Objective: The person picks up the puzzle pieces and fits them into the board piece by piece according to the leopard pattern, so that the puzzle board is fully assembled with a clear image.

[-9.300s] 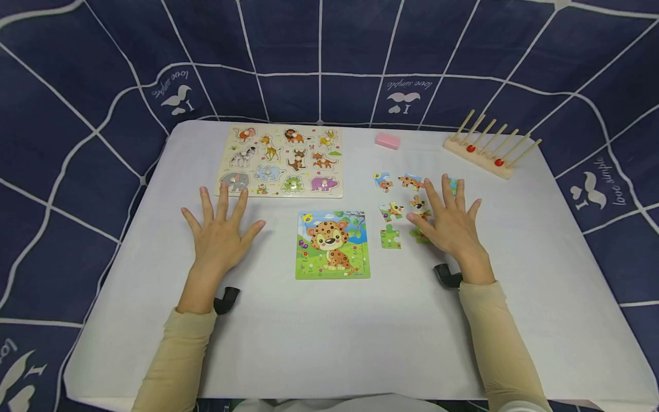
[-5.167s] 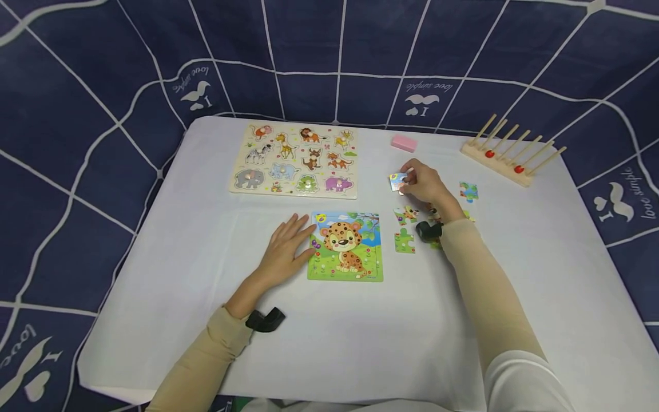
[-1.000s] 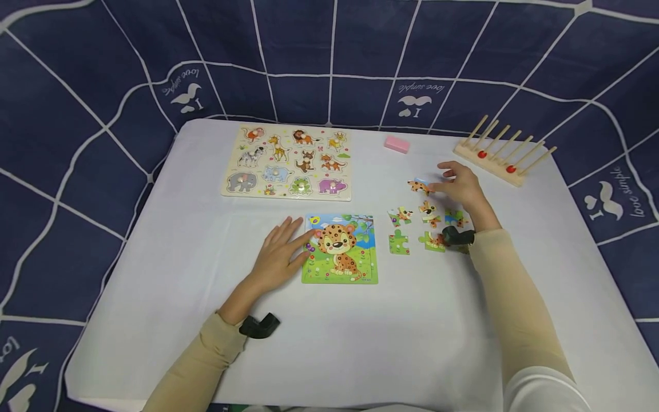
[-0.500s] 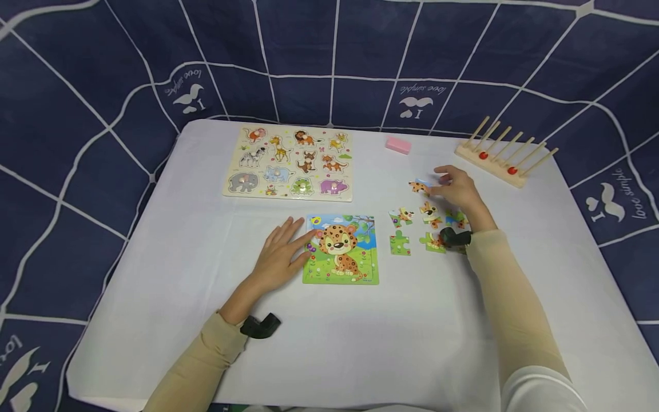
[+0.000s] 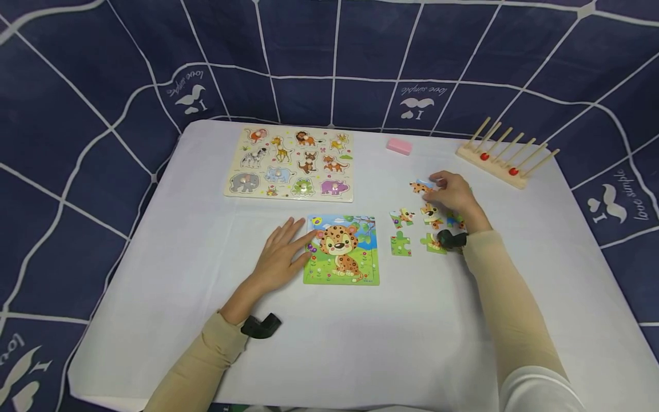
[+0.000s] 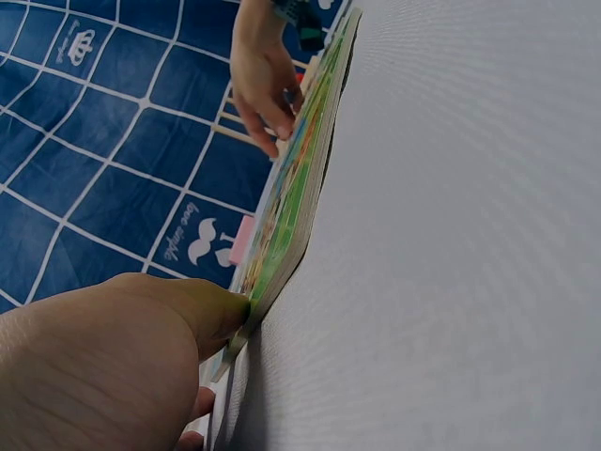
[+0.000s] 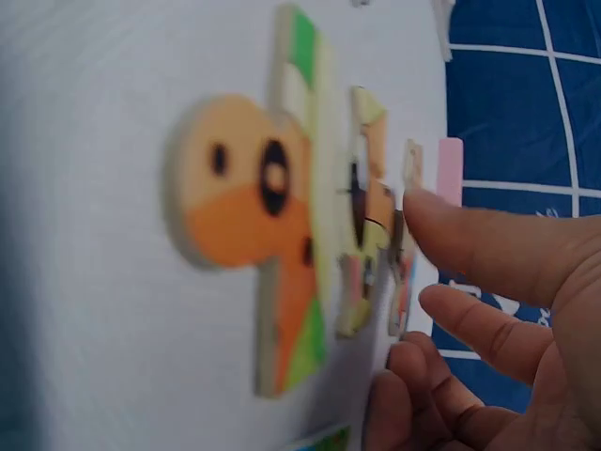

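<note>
Leopard board [image 5: 341,252] flat on white surface [image 5: 329,343], near middle. Left hand [image 5: 278,260] at its left side, fingers fairly straight, thumb and index spread, index across left border, thumb against board edge per left wrist view; nothing gripped. Right hand [image 5: 455,197] at spotted jigsaw piece [image 5: 418,187], which is on surface, beyond and to right of leopard board. Right fingers [image 7: 493,324] bent, thumb and index apart at near and far sides of that piece; cannot tell whether pinched. More jigsaw pieces [image 5: 401,244] flat on surface in rough rows, some partly hidden under right hand and black wrist device [image 5: 453,239]. Animal knob board [image 5: 295,153] further back, left. Pink block [image 5: 399,146] at back, between animal knob board and wooden peg stand [image 5: 498,166]. Red beads [image 5: 513,171] on peg stand. Navy grid cloth [image 5: 360,46] behind.
</note>
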The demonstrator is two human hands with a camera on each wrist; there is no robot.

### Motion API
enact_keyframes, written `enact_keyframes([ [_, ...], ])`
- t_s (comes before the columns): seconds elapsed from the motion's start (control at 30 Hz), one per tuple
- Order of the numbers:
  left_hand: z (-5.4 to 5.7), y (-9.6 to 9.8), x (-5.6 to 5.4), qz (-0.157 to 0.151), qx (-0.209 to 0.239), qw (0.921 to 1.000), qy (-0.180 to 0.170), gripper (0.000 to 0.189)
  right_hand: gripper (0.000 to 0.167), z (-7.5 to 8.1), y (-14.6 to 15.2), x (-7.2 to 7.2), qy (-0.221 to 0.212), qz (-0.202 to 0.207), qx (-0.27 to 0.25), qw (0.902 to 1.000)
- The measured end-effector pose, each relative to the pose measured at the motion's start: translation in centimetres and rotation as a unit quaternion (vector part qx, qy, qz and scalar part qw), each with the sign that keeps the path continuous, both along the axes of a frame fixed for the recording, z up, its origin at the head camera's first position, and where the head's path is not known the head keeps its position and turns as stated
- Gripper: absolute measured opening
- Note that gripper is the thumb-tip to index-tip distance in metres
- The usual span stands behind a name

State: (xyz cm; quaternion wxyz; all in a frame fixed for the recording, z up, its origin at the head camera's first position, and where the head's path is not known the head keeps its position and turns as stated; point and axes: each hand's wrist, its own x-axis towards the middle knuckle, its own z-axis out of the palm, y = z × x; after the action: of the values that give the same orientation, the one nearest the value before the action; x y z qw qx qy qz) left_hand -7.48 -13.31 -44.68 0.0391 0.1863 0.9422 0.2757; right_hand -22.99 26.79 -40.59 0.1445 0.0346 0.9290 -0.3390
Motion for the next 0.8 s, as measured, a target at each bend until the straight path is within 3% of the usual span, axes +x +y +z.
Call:
enact_keyframes([
  [0.17,0.01,0.02,-0.01,-0.001,0.001,1.0,0.0,0.048,0.06,-0.2,-0.13,-0.12,0.006,0.006,0.022,0.9997],
  [0.6,-0.17,-0.03,-0.07,-0.005,0.004,1.0,0.002,0.047,0.053,-0.08,-0.28,-0.18,-0.007,0.001,0.022,0.9997],
  [0.8,-0.13,-0.02,-0.1,-0.003,0.007,1.0,0.004,0.048,0.049,-0.13,-0.33,-0.01,0.016,-0.005,0.033,0.9993],
])
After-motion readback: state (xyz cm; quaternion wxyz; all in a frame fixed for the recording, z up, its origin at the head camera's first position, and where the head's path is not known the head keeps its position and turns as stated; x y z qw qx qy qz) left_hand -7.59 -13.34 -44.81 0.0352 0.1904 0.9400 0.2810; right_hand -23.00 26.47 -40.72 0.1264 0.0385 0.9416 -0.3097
